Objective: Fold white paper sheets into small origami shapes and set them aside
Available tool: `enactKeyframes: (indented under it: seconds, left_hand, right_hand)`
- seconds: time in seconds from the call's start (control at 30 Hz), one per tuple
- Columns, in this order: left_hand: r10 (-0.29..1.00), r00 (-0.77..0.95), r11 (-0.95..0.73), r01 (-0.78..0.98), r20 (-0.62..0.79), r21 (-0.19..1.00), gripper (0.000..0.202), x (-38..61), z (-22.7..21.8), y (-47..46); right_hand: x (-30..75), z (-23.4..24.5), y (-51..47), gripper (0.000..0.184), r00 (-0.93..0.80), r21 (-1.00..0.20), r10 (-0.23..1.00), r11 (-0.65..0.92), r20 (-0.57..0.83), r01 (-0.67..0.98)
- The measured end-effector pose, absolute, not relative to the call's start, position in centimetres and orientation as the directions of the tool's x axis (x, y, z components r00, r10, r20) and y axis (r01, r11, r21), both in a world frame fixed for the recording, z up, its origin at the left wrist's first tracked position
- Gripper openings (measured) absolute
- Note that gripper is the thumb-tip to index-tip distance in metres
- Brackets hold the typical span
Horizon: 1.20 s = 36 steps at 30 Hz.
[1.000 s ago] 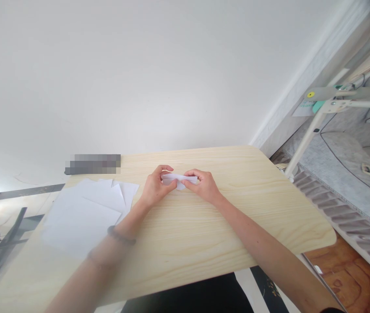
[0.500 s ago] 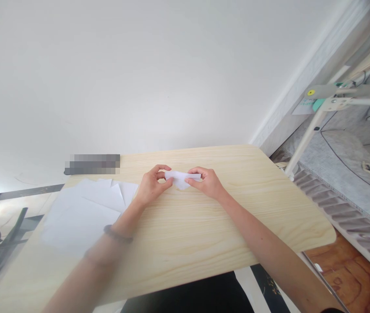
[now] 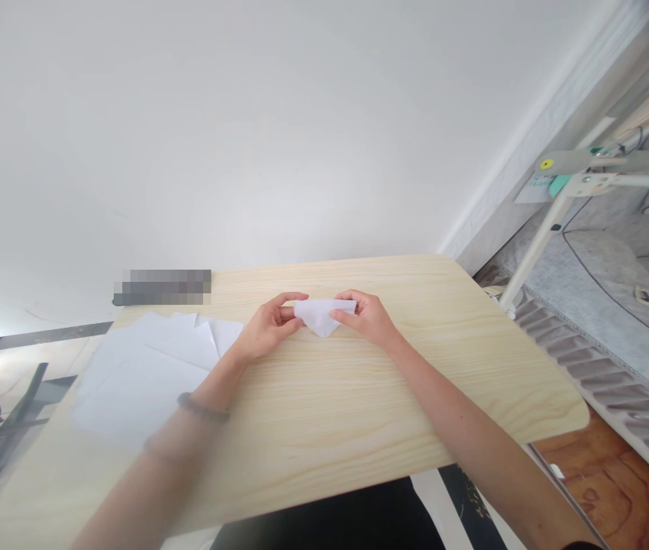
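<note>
Between my hands, just over the middle of the wooden table (image 3: 324, 412), is a small folded piece of white paper (image 3: 320, 313). Its top edge runs nearly straight and its lower part comes to a blunt point toward me. My left hand (image 3: 264, 328) is closed on the paper's left end, thumb below and fingers above. On the right end, my right hand (image 3: 369, 317) pinches it, with the thumb on the near face and the fingers behind, partly hidden. A dark bracelet (image 3: 204, 409) circles my left wrist.
Loose white paper sheets (image 3: 135, 374) overlap on the table's left side. At the back left lies a dark, pixelated object (image 3: 161, 288). A white wall (image 3: 301, 137) rises behind the table. To the right stand a white metal frame (image 3: 547, 229) and a grey covered bed or sofa (image 3: 616, 283).
The folded paper has turned so that more of its broad face and lower point shows. My hands have shifted slightly, both still holding it.
</note>
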<state>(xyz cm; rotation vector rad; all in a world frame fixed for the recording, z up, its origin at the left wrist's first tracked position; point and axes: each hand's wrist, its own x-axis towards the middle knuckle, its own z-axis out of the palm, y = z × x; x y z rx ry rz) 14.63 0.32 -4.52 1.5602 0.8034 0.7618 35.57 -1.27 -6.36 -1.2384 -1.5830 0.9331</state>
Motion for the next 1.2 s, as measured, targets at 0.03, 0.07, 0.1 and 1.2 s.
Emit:
enactKeyframes:
  seconds: [0.03,0.07,0.1,1.2]
  left_hand:
    - [0.842,0.536,-0.116,0.069,0.061,0.991,0.045,14.8,-4.5,0.3]
    - [0.846,0.528,-0.133,0.075,0.074,0.988,0.043,14.9,-4.4,0.3]
    - [0.849,0.521,-0.148,0.081,0.085,0.986,0.041,15.0,-4.4,0.2]
    - [0.913,0.406,-0.098,0.321,-0.043,0.942,0.033,14.5,-5.8,1.1]
  right_hand:
    - [35.3,-6.3,-1.4,0.029,-0.096,-0.924,0.975,0.222,0.202,0.310]
    - [35.1,-6.3,-1.5,0.029,-0.091,-0.920,0.973,0.230,0.212,0.319]
    - [34.8,-6.3,-1.6,0.028,-0.085,-0.915,0.972,0.236,0.220,0.326]
    - [35.2,-6.3,-1.7,0.036,-0.387,-1.000,0.922,0.004,-0.008,0.030]
